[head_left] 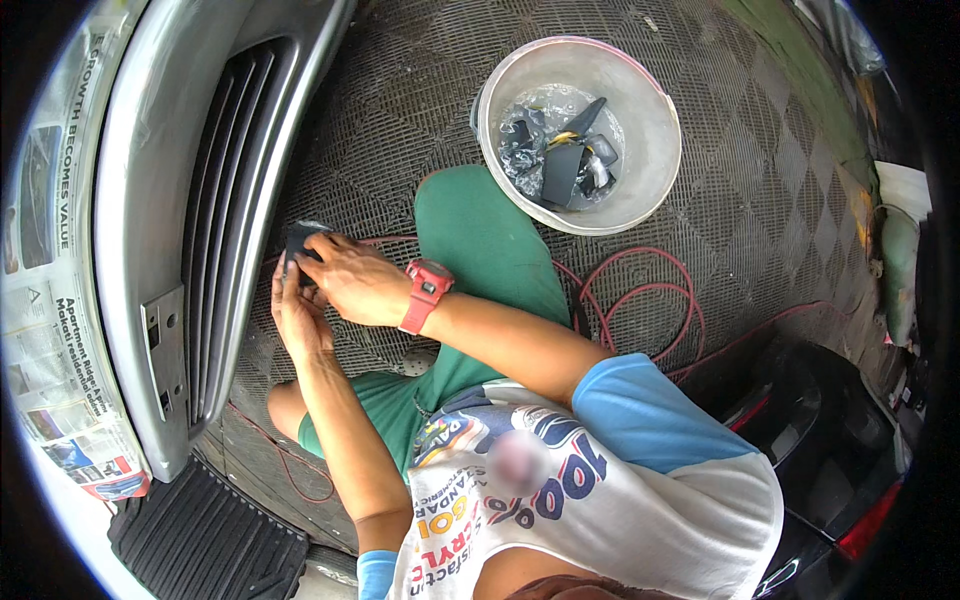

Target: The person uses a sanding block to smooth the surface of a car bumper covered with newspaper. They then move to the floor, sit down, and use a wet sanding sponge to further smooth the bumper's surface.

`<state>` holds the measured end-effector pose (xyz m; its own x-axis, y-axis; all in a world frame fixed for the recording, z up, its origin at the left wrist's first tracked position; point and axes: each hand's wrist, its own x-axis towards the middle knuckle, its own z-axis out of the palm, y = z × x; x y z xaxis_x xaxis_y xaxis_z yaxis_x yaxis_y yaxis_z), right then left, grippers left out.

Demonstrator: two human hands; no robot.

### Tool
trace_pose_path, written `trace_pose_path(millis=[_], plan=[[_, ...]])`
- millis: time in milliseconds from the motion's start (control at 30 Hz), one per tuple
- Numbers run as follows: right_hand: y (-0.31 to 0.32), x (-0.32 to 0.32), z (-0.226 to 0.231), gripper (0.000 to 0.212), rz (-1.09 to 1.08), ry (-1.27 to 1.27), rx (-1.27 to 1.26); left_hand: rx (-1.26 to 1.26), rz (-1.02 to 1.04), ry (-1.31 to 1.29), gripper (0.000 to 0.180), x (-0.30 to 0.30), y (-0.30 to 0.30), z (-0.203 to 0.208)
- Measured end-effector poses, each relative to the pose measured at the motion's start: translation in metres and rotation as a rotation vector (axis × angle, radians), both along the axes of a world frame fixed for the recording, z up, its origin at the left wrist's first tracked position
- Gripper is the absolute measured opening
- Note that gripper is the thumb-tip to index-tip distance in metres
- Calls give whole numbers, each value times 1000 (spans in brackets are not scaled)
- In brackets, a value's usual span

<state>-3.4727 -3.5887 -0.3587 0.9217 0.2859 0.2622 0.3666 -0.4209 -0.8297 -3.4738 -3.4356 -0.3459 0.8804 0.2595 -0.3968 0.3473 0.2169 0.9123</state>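
Note:
Close to the silver-grey car bumper with its slatted grille, both hands meet around a small dark sheet that looks like wet sandpaper. My left hand grips it from below, thumb and fingers pointing up along it. From the right, my right hand reaches over with bent fingers on the sheet. Its wrist wears a red watch. Part of the sheet is hidden by the fingers. Beyond my green-clad knee stands a whitish bucket of water, with dark sheets and pieces lying in it.
Newspaper covers the panel left of the bumper. A thin red hose coils over the patterned mat floor. At lower left lies a black ribbed mat. A glossy black car part with red lamps is at lower right.

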Motion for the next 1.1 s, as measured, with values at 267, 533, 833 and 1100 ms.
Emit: trace_pose_path(millis=[267, 533, 833, 1100], plan=[[-258, 25, 1, 14, -378, 59, -236, 103, 60, 137, 32, -43, 30, -24], [-443, 53, -192, 44, 34, 630, -1023, -144, -22, 170, 38, -66, 41, -48], [-381, 59, -108, 65, 142, 946, -951, -179, -56, 145, 48, -72, 26, -31], [-402, 36, -15, 44, -312, 568, -492, -199, -91, 171, 46, -74, 25, -47]])
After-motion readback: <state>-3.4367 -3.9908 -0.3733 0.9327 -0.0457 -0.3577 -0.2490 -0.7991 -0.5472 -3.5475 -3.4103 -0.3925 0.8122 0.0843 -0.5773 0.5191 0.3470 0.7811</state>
